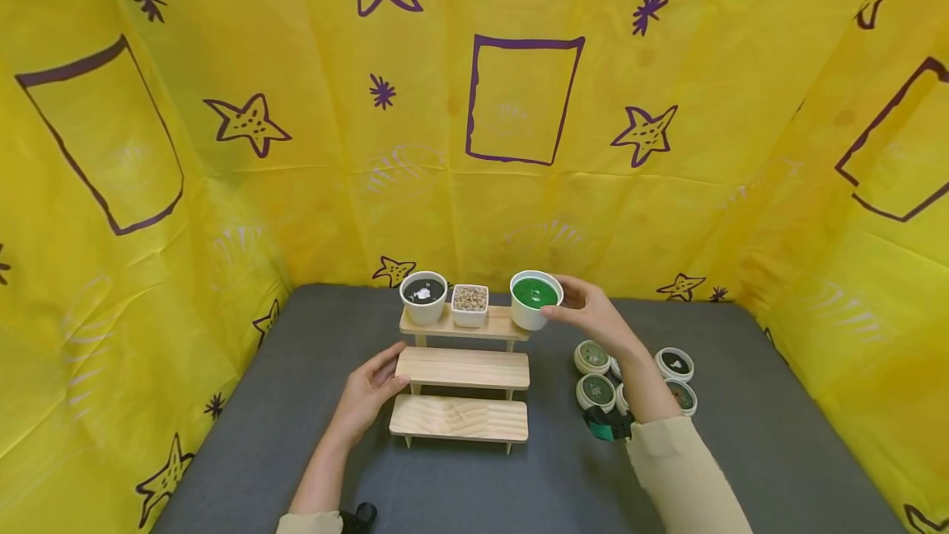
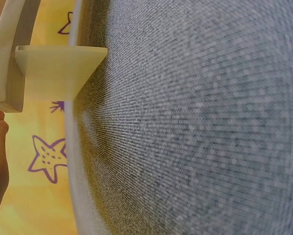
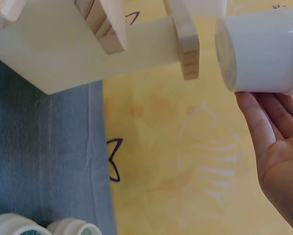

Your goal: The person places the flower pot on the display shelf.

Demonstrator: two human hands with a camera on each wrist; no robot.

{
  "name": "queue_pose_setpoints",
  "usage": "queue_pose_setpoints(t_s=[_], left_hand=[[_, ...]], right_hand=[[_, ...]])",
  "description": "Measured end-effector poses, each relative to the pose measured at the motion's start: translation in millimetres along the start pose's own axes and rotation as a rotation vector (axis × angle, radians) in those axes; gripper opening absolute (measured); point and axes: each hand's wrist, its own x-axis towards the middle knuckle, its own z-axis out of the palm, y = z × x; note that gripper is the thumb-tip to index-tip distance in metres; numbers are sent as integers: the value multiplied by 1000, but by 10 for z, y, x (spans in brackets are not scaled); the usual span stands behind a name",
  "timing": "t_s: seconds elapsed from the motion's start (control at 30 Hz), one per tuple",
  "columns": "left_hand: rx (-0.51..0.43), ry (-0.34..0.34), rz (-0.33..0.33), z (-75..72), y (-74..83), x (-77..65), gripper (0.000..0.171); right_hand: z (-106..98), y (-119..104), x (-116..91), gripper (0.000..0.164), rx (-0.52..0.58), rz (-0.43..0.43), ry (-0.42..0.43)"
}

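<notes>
My right hand [image 1: 596,316] holds a white tub of green contents [image 1: 528,316] by its right side, at the right end of the top tier. In the right wrist view a gap shows between the tub [image 3: 261,54] and the end of the wooden tier [image 3: 188,46]. My left hand [image 1: 363,394] grips the left end of the middle tier of a three-tier wooden display stand [image 1: 463,367], thumb at the front edge, fingers at the back. On the top tier sit a white tub of dark contents [image 1: 423,293] and a square white pot of small pebble-like bits [image 1: 470,300].
Several small round white jars [image 1: 596,391] with green or dark contents stand on the grey cloth right of the stand, partly hidden by my right forearm. Yellow patterned cloth [image 1: 519,204] walls the table's back and sides.
</notes>
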Motion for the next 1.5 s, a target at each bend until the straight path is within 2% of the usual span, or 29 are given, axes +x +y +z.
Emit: queue_pose_setpoints(t_s=[0.47,0.83,1.5], left_hand=[[-4,5,1,1,-2,13,64],[0,26,-3,17,12,-2,63],[-3,15,2,13,7,-2,63]], right_hand=[[149,-46,80,58,15,-25,-30],[190,14,106,57,1,-17,-30],[230,49,149,59,-30,-6,-29]])
